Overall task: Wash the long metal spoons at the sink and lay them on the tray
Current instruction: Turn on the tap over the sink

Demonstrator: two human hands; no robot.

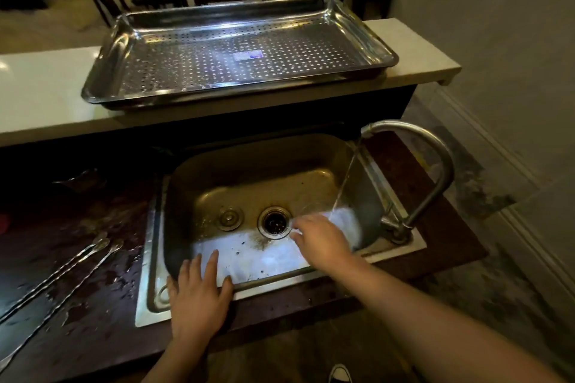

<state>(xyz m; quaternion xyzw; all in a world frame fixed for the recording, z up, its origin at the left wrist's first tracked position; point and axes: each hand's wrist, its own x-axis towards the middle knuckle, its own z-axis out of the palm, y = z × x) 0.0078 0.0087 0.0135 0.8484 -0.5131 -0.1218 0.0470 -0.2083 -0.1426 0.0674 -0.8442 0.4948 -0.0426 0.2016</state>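
Steel spoons (104, 242), three, lie side by side on the wet dark counter (93, 336) left of the sink (149, 258), handles running toward the counter's near-left corner. One perforated tray (102, 78) sits on the pale ledge (46, 96) behind. Left hand (199, 292) presses flat, fingers spread, on the sink's near rim; right hand (323, 239) hangs loose-fingered in the basin beside the drain (274, 222), by the stream from one tap (432, 196).
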